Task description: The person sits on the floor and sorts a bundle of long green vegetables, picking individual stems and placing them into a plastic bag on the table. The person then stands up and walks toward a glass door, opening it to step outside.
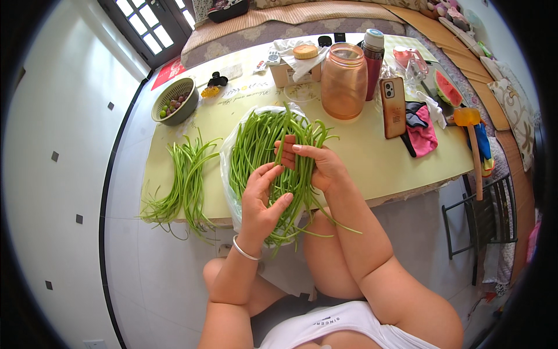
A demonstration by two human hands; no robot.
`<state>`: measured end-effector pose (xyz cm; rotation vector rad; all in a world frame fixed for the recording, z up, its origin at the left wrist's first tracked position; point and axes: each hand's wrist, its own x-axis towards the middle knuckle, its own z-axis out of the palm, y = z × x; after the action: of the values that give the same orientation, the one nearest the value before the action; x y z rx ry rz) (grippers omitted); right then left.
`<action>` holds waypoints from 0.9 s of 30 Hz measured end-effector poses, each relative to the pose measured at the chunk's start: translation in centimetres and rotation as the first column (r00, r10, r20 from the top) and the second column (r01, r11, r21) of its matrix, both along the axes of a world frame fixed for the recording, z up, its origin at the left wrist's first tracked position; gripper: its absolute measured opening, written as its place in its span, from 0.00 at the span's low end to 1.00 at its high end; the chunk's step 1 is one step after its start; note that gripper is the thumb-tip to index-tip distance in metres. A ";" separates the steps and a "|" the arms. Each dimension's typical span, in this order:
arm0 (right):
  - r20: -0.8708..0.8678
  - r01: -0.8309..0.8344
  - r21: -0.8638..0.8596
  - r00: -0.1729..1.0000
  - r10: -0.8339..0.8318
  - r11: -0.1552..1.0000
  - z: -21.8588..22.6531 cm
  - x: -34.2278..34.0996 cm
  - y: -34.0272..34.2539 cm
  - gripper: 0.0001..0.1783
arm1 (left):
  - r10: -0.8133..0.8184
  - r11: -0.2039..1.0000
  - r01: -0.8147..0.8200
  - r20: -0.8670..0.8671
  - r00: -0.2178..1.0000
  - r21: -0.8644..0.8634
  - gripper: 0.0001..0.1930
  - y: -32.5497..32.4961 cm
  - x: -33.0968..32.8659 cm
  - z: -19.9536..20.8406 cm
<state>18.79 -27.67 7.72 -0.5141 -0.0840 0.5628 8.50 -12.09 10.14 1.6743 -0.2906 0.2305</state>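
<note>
A big heap of long, thin green vegetable stems (256, 142) lies in a white plastic bag (225, 156) at the table's near edge. Over its right side my right hand (325, 166) is closed round a bunch of stems, its thumb on top and fingertips showing behind them. My left hand (258, 200), with a silvery bangle at the wrist, hovers over the near part of the heap. Its thumb stands apart from the curled fingers, whose tips come close to the right hand's fingers; whether they touch a stem I cannot tell. Left of the bag lies a smaller pile of stems (185, 183).
A basket (185, 110) of grapes stands far left on the yellow-covered table (372, 168). Beyond the bag are a tissue box (285, 75), a large amber jar (344, 87) and a flask (372, 64). A phone (393, 110), pink cloth (421, 139), watermelon piece (446, 88) and mallet (472, 139) lie right.
</note>
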 end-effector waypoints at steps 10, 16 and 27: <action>-0.010 -0.045 -0.111 0.999 0.044 0.993 0.7 -0.5 -0.2 0.16 | -0.217 0.952 0.189 -0.095 0.972 -0.240 0.28 -0.7 -0.5 0.5; -0.169 0.024 -0.042 0.985 -0.030 0.999 -1.3 0.5 -0.6 0.14 | 0.310 0.761 -0.376 0.213 0.926 0.529 0.17 1.6 0.6 0.9; -0.172 0.019 -0.071 0.985 -0.031 0.997 0.0 -0.1 0.0 0.14 | 0.370 0.418 -0.413 0.264 0.891 0.809 0.30 4.5 2.4 -2.1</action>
<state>18.73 -27.66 7.72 -0.5308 0.1071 0.5855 10.91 -7.57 8.06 2.7567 -0.0010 0.5471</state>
